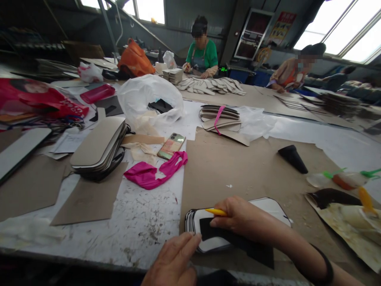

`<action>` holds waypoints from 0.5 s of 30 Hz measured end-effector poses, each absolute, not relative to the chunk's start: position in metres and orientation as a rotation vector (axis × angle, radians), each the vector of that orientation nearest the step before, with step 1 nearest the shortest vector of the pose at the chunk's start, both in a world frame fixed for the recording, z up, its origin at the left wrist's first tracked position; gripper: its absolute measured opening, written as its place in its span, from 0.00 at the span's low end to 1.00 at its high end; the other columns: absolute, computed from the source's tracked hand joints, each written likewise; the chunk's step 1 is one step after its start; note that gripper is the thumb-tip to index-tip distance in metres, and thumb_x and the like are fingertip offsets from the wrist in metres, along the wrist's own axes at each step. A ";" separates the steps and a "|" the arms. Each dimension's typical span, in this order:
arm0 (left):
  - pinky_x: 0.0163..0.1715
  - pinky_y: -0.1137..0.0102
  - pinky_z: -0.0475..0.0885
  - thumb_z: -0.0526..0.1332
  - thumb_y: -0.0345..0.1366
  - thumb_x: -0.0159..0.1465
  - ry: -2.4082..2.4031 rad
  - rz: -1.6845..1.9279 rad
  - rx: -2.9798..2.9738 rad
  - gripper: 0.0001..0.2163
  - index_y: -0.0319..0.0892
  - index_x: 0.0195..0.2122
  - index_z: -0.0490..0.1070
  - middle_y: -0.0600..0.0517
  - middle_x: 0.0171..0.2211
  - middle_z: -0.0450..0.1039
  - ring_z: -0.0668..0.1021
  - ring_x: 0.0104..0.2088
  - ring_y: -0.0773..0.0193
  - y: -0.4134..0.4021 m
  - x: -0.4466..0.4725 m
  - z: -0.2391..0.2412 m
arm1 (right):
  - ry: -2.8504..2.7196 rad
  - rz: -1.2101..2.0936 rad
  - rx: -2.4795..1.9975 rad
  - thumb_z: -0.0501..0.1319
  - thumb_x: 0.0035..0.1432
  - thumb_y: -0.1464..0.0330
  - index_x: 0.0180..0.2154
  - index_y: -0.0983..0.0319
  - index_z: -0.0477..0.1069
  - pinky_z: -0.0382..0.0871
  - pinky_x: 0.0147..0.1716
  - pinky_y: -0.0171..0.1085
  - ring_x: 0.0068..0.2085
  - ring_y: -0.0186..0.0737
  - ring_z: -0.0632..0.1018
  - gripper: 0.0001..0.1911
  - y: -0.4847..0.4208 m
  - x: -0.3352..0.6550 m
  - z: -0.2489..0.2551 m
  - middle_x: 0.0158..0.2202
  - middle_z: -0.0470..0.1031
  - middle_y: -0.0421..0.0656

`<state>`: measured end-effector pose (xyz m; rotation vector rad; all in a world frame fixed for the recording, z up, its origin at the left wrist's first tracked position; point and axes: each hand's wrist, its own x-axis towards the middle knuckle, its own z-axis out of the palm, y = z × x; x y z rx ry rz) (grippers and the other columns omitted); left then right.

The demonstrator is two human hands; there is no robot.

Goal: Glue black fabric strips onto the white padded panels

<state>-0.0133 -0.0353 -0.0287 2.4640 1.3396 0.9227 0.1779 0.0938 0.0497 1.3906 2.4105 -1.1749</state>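
My right hand [241, 216] is closed around a yellow pointed stick [216, 211]; its fingers also press on a black strip of material [212, 228]. The strip lies over the top white panel [269, 206] of a small stack with dark edges, and its far end hangs past the near side. My left hand [175, 258] rests at the stack's left near corner. Its fingers are stretched out, and the fingertips touch the corner by the strip's end. The stack lies on a brown board [220, 171] near the table's front edge.
At left lie a stack of beige panels [98, 143], a pink cloth band [154, 174] and a phone [172, 145]. A banded panel bundle [220, 117] is behind. To the right are a black cone [293, 158], glue-like bottles [347, 179] and a stained container [357, 216]. Two people work beyond.
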 end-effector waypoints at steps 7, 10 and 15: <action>0.49 0.67 0.69 0.50 0.25 0.58 1.297 0.957 2.456 0.12 0.41 0.26 0.72 0.43 0.46 0.74 0.73 0.48 0.59 -0.020 -0.011 -0.039 | 2.478 -0.985 1.331 0.59 0.52 0.68 0.24 0.59 0.72 0.53 0.19 0.29 0.20 0.32 0.68 0.07 0.095 0.174 0.040 0.19 0.72 0.37; 0.47 0.70 0.70 0.51 0.26 0.59 1.280 0.900 2.505 0.12 0.41 0.23 0.70 0.44 0.44 0.75 0.75 0.46 0.60 -0.017 -0.012 -0.041 | 2.464 -0.922 1.305 0.58 0.52 0.67 0.27 0.60 0.74 0.56 0.21 0.30 0.23 0.35 0.72 0.07 0.097 0.168 0.040 0.22 0.75 0.40; 0.49 0.71 0.67 0.50 0.23 0.59 1.387 0.898 2.551 0.14 0.41 0.22 0.70 0.48 0.44 0.75 0.74 0.47 0.62 -0.019 -0.009 -0.045 | 2.392 -0.673 1.254 0.58 0.53 0.62 0.30 0.60 0.74 0.58 0.25 0.33 0.31 0.44 0.77 0.10 0.090 0.186 0.059 0.28 0.77 0.45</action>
